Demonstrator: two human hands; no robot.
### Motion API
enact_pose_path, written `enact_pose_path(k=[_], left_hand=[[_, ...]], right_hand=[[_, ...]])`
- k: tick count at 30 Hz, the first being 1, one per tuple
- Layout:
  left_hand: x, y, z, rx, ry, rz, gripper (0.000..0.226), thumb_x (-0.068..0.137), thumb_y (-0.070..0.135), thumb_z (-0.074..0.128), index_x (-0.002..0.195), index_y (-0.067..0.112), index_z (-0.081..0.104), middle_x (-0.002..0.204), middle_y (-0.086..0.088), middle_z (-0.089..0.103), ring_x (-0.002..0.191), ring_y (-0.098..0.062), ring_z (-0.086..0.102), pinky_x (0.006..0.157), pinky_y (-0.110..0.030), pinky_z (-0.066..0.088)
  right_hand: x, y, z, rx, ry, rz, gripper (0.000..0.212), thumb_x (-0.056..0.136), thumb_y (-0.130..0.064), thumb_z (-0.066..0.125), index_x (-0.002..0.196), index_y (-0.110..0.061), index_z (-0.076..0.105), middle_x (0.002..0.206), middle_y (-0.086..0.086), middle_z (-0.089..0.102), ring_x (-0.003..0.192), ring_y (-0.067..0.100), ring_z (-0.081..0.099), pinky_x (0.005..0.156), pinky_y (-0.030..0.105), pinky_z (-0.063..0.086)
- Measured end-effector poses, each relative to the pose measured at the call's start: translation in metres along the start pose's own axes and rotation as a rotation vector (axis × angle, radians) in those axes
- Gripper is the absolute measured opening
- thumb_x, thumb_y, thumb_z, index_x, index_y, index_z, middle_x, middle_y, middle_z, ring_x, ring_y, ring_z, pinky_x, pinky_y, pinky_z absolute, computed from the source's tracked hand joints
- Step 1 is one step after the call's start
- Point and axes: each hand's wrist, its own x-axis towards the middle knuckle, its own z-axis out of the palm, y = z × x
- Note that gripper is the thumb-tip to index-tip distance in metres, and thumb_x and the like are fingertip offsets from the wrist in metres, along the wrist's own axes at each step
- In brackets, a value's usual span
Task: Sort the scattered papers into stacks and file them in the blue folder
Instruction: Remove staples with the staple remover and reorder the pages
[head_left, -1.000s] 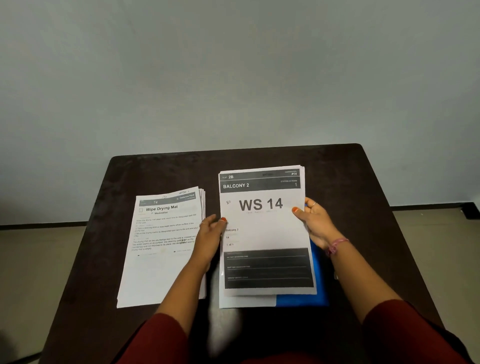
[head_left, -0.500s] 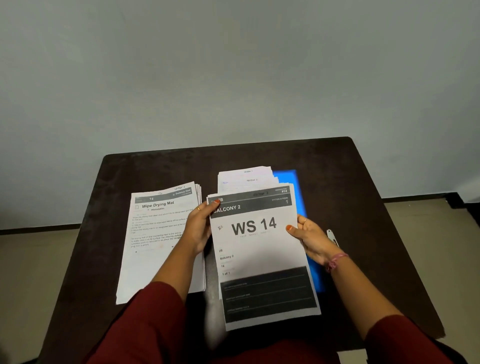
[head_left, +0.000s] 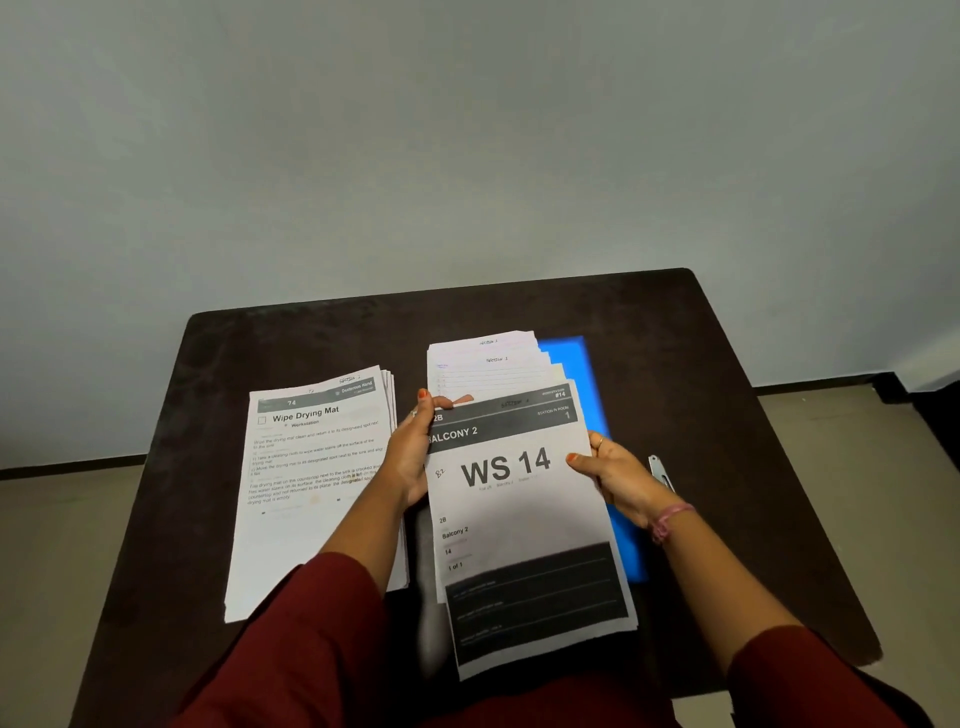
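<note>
- Dark table (head_left: 727, 364) standing against a grey wall (head_left: 467, 130).
- Left hand (head_left: 410, 457) and right hand (head_left: 618, 475) are each pinching the near "WS 14" sheets (head_left: 519, 519).
- "Wipe Drying Mat" stack (head_left: 311, 493) lying left.
- Blue folder (head_left: 571, 358) showing beneath the far papers (head_left: 488, 364).

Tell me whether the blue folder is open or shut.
Cannot tell: the blue folder lies flat under the paper stack, only its right strip showing.
</note>
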Motion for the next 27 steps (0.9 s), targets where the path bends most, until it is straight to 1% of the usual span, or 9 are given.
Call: enact_pose_path(k=[3, 5, 9, 12, 15, 19, 23, 25, 27], left_hand=[[0.002, -0.003, 0.006, 0.027, 0.044, -0.027, 0.033, 0.097, 0.045, 0.044, 0.093, 0.016, 0.059, 0.101, -0.004, 0.074, 0.079, -0.021, 0.073, 0.060, -0.031, 0.058], [0.002, -0.005, 0.009, 0.058, 0.074, -0.067, 0.033, 0.096, 0.047, 0.045, 0.091, 0.018, 0.060, 0.094, -0.006, 0.075, 0.073, -0.021, 0.072, 0.059, -0.031, 0.058], [0.007, -0.013, 0.010, 0.127, 0.117, -0.133, 0.036, 0.094, 0.053, 0.046, 0.085, 0.021, 0.062, 0.083, -0.007, 0.073, 0.067, -0.020, 0.069, 0.062, -0.033, 0.056], [0.008, -0.017, 0.009, 0.104, 0.112, -0.159, 0.038, 0.094, 0.054, 0.045, 0.088, 0.021, 0.061, 0.089, -0.007, 0.074, 0.069, -0.021, 0.070, 0.063, -0.033, 0.055], [0.009, -0.019, 0.009, 0.031, 0.080, -0.167, 0.037, 0.095, 0.051, 0.045, 0.093, 0.017, 0.060, 0.102, -0.008, 0.074, 0.078, -0.024, 0.071, 0.067, -0.035, 0.057], [0.014, -0.025, 0.005, 0.106, 0.069, -0.126, 0.041, 0.096, 0.051, 0.040, 0.091, 0.014, 0.058, 0.107, -0.005, 0.073, 0.087, -0.027, 0.071, 0.079, -0.038, 0.057], [0.018, -0.032, 0.005, 0.255, 0.100, -0.070, 0.051, 0.097, 0.054, 0.032, 0.085, 0.013, 0.058, 0.105, -0.002, 0.074, 0.087, -0.023, 0.072, 0.081, -0.034, 0.057], [0.019, -0.035, 0.007, 0.274, 0.156, -0.042, 0.052, 0.098, 0.054, 0.030, 0.084, 0.012, 0.058, 0.101, -0.002, 0.074, 0.081, -0.020, 0.073, 0.070, -0.028, 0.057], [0.018, -0.037, 0.008, 0.253, 0.202, -0.010, 0.053, 0.099, 0.052, 0.030, 0.086, 0.010, 0.060, 0.097, -0.003, 0.075, 0.075, -0.017, 0.073, 0.059, -0.022, 0.056]], right_hand=[[0.009, -0.010, 0.002, -0.012, 0.086, -0.073, 0.031, 0.097, -0.005, 0.049, 0.126, -0.013, 0.049, 0.118, 0.010, 0.067, 0.092, 0.018, 0.070, 0.073, 0.027, 0.058], [0.016, -0.021, 0.003, -0.045, 0.145, -0.124, 0.036, 0.098, -0.005, 0.047, 0.132, -0.017, 0.044, 0.116, 0.008, 0.065, 0.089, 0.015, 0.069, 0.070, 0.023, 0.057], [0.029, -0.038, 0.003, -0.162, 0.169, -0.170, 0.039, 0.100, -0.005, 0.041, 0.136, -0.022, 0.043, 0.114, 0.005, 0.062, 0.095, 0.013, 0.063, 0.078, 0.018, 0.055], [0.037, -0.037, 0.003, -0.240, 0.158, -0.127, 0.033, 0.101, -0.002, 0.037, 0.126, -0.011, 0.055, 0.119, 0.011, 0.062, 0.090, 0.011, 0.063, 0.072, 0.015, 0.054], [0.041, -0.031, 0.000, -0.296, 0.180, -0.075, 0.034, 0.099, 0.001, 0.033, 0.119, -0.003, 0.060, 0.109, 0.014, 0.063, 0.077, 0.012, 0.062, 0.060, 0.014, 0.052], [0.044, -0.021, -0.006, -0.333, 0.214, -0.012, 0.033, 0.100, -0.005, 0.034, 0.114, -0.008, 0.064, 0.096, 0.015, 0.065, 0.064, 0.019, 0.052, 0.046, 0.021, 0.040], [0.048, -0.013, -0.012, -0.385, 0.177, 0.024, 0.033, 0.099, -0.010, 0.038, 0.103, -0.020, 0.068, 0.099, 0.029, 0.064, 0.081, 0.030, 0.047, 0.065, 0.035, 0.041], [0.046, -0.012, -0.015, -0.410, 0.135, 0.024, 0.031, 0.098, -0.012, 0.041, 0.103, -0.023, 0.069, 0.112, 0.036, 0.058, 0.087, 0.028, 0.049, 0.076, 0.045, 0.045], [0.043, -0.016, -0.015, -0.458, 0.096, 0.010, 0.028, 0.098, -0.013, 0.043, 0.104, -0.025, 0.068, 0.115, 0.033, 0.058, 0.088, 0.028, 0.050, 0.083, 0.055, 0.047]])
